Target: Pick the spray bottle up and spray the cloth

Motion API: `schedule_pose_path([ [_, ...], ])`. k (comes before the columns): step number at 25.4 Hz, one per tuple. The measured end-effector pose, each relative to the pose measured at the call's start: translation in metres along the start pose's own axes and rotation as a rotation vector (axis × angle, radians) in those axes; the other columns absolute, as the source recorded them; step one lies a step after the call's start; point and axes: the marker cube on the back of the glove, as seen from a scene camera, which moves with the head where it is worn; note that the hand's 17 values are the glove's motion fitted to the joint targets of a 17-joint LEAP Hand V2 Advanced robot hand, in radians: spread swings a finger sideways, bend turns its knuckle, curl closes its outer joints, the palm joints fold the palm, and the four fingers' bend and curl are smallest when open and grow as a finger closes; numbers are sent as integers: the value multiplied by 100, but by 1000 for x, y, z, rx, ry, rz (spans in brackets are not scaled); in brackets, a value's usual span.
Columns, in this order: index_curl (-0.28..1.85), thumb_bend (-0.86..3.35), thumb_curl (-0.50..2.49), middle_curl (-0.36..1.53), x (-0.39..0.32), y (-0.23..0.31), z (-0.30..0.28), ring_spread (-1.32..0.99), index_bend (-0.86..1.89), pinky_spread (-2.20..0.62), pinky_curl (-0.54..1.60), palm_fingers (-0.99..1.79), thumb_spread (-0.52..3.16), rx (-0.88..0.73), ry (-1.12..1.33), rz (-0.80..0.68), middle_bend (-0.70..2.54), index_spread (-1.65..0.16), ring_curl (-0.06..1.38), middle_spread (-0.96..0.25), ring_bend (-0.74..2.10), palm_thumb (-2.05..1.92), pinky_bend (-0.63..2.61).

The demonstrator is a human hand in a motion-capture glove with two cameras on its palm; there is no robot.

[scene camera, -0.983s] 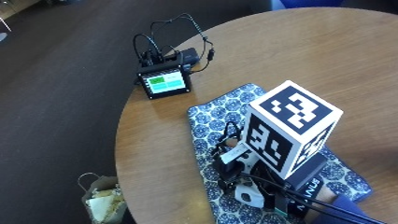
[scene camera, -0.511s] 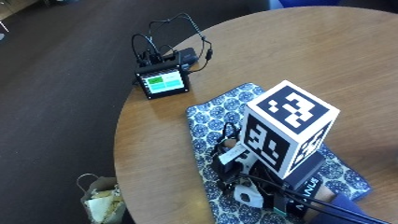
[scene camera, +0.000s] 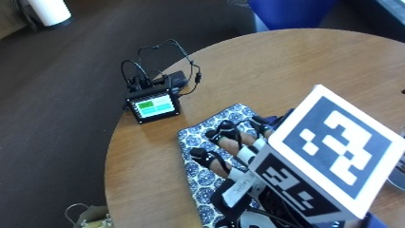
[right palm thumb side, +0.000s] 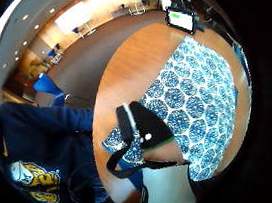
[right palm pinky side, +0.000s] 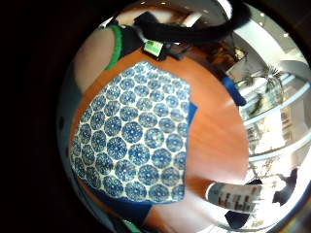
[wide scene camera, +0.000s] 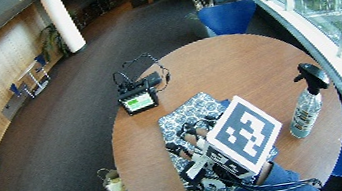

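The right hand (scene camera: 231,142) is held over the cloth (scene camera: 206,166), its fingers (scene camera: 215,164) stretched straight and spread, with nothing gripped. The cloth, patterned in blue and white, is spread flat on the round wooden table (wide scene camera: 234,66), near the edge closest to the person. The bottle (wide scene camera: 306,101) is seen standing upright near the window side of the table, well apart from hand and cloth. A small screen (scene camera: 155,105) with cables is set at the table's far edge, beyond the cloth.
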Motion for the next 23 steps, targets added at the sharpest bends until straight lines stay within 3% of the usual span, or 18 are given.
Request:
schedule_pose_path([
  [9,20,7,25,29,59,19,-107,-7,11,25,32,49,106,3,220,55,19,-43,27,-5,31,41,45],
  [13,22,8,28,29,111,35,-137,-6,16,25,33,51,108,-48,226,185,19,-43,27,-4,28,47,45],
  [19,21,5,29,30,208,71,-142,-1,7,27,35,39,108,-173,100,465,18,-44,27,-2,24,50,51],
  [23,17,-4,28,28,268,103,-106,5,1,31,42,9,103,-253,-296,570,12,-44,28,2,20,42,71],
])
